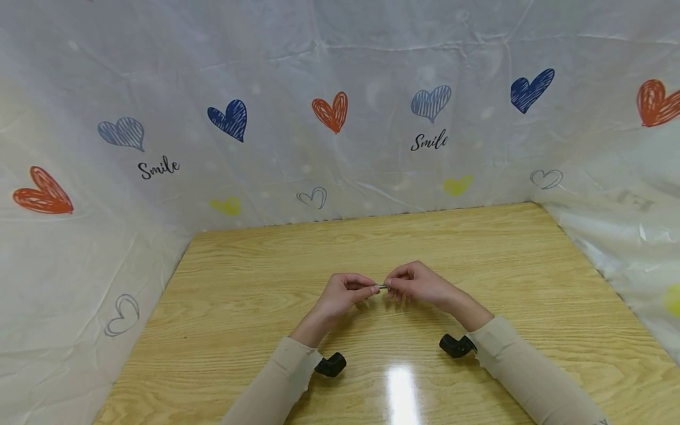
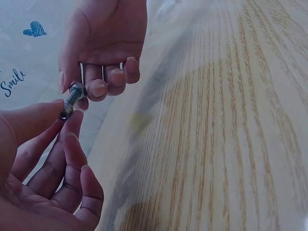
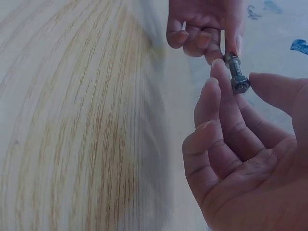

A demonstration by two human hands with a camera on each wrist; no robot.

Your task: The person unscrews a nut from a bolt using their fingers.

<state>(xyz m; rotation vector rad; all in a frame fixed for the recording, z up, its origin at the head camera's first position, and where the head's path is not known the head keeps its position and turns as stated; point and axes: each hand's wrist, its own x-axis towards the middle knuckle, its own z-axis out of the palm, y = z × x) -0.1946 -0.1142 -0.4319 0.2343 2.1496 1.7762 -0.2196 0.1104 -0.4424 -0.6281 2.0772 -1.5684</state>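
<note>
A small metal bolt (image 2: 73, 97) with threads along its shank is held between the two hands, off the table. My left hand (image 1: 340, 295) pinches one end of it between thumb and forefinger, and those fingertips partly cover that end. At the other end sits a hex nut (image 3: 240, 84), which my right hand (image 1: 425, 284) pinches between its thumb and fingers. A stretch of bare thread shows between the two grips in both wrist views. The remaining fingers of each hand are loosely bent.
Under the hands lies a wood-grain table (image 1: 255, 277). A white sheet (image 1: 372, 165) printed with hearts and "Smile" hangs along the back and sides. Black angled pieces stick out at the left cuff (image 1: 330, 365) and the right cuff (image 1: 455, 346).
</note>
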